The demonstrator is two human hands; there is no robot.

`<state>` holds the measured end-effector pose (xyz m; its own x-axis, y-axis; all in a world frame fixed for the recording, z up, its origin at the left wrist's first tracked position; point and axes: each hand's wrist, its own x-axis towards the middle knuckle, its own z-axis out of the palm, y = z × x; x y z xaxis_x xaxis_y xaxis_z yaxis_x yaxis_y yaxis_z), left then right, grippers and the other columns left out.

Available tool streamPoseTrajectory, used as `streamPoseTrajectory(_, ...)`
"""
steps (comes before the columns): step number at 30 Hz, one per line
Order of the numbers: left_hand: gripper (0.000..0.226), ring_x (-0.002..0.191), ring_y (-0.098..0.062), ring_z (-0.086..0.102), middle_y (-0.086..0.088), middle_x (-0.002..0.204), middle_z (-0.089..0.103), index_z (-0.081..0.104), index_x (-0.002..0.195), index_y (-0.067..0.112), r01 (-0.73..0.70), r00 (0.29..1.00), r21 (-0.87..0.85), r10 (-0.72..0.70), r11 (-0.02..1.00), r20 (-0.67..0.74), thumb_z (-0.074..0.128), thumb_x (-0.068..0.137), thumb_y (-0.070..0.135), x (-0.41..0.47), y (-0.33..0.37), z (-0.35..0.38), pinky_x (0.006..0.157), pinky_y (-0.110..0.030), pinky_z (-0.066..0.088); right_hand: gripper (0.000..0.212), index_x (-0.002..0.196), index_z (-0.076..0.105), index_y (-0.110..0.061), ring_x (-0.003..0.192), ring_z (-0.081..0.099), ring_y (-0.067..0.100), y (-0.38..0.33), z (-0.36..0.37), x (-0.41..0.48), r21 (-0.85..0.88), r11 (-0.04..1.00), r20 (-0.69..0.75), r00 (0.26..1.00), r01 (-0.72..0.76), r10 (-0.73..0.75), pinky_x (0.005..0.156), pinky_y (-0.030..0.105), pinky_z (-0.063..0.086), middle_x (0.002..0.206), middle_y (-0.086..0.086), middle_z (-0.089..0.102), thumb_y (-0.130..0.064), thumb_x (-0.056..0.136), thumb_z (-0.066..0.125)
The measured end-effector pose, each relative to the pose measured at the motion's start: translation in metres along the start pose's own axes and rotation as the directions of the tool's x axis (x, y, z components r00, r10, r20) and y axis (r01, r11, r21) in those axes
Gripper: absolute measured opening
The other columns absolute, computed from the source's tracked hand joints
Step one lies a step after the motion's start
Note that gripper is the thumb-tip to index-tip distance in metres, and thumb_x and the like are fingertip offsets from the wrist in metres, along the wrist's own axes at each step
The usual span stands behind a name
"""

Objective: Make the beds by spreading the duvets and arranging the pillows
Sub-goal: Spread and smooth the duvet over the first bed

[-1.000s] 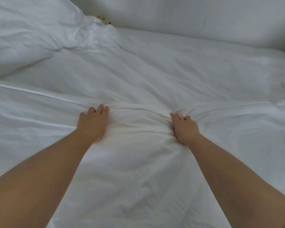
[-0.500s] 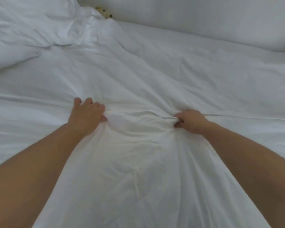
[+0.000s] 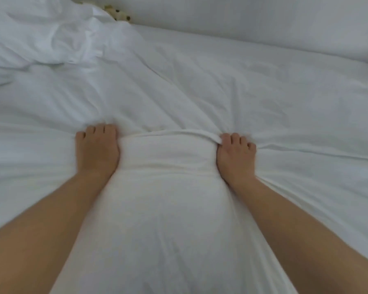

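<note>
Head view: your left hand (image 3: 97,149) and right hand (image 3: 235,153) each clench the duvet (image 3: 168,187) fold, which runs crosswise between them, neither nearer.

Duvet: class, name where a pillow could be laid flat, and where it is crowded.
Free: the smooth duvet stretch beyond left hand and right hand, up to the raised white edge at the back. Crowded: the ridge bunched between the hands, and the crumpled bedding far left.
</note>
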<state>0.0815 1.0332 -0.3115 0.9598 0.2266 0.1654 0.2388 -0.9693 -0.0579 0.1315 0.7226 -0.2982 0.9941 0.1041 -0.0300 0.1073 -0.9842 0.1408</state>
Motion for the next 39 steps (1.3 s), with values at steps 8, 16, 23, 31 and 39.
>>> streamPoseTrajectory(8, 0.02, 0.081, -0.038, 0.06, -0.023, 0.082, 0.063, 0.059, 0.087, 0.002, -0.076, 0.997, -0.046, 0.075, 0.996, -0.008, 0.041, 0.083, 0.011, 0.008, -0.005, 0.004, 0.073, -0.044, 0.043, 0.041, 0.128, 0.047, -0.007, 0.111, 0.049, 0.035, -0.012, -0.011, -0.018, -0.075, 0.997, 0.074, 0.997, 0.017, -0.012, 0.105, 0.057, 0.027, 0.12, 0.015, 0.052, -0.014, 0.095, 0.025)
streamPoseTrajectory(16, 0.036, 0.105, -0.035, 0.055, -0.015, 0.114, 0.058, 0.058, 0.117, 0.009, -0.191, 0.971, -0.1, 0.203, 0.976, 0.128, 0.032, 0.096, 0.023, -0.023, -0.03, -0.03, 0.098, -0.05, 0.035, 0.051, 0.146, 0.026, -0.01, 0.136, 0.033, 0.031, -0.017, -0.042, -0.027, -0.022, 0.998, 0.307, 0.95, -0.05, 0.055, 0.115, 0.06, 0.011, 0.146, 0.012, 0.035, -0.019, 0.096, 0.026)
streamPoseTrajectory(23, 0.049, 0.148, -0.018, 0.013, -0.002, 0.16, 0.019, 0.021, 0.152, 0.023, -0.081, 0.963, 0.099, 0.053, 0.992, 0.264, 0.021, 0.103, 0.026, -0.054, -0.139, -0.075, 0.116, -0.055, 0.003, 0.073, 0.154, 0.007, -0.021, 0.149, 0.005, 0.03, -0.075, -0.089, -0.04, 0.26, 0.964, 0.281, 0.959, -0.046, -0.031, 0.116, 0.059, 0.011, 0.162, 0.004, 0.007, -0.034, 0.092, 0.044)
streamPoseTrajectory(31, 0.058, 0.149, -0.026, -0.002, -0.003, 0.163, -0.005, 0.002, 0.155, 0.022, 0.125, 0.869, 0.105, -0.16, 0.987, 0.469, 0.022, 0.102, 0.036, -0.092, -0.227, -0.078, 0.117, -0.053, 0.008, 0.08, 0.154, -0.003, -0.031, 0.149, -0.008, 0.031, -0.168, -0.094, -0.071, 0.144, 0.975, 0.444, 0.87, 0.169, -0.216, 0.11, 0.07, 0.008, 0.162, -0.006, -0.01, -0.045, 0.091, 0.046)
streamPoseTrajectory(39, 0.052, 0.149, -0.021, 0.004, -0.003, 0.163, 0.005, 0.01, 0.154, 0.023, 0.101, 0.933, 0.203, -0.164, 0.974, 0.32, 0.02, 0.103, 0.024, -0.062, -0.276, -0.075, 0.116, -0.057, 0.005, 0.061, 0.152, 0.017, -0.023, 0.149, 0.005, 0.026, -0.216, -0.095, -0.04, 0.287, 0.933, 0.234, 0.929, 0.217, -0.288, 0.112, 0.066, 0.0, 0.161, 0.0, 0.012, -0.038, 0.096, 0.036)
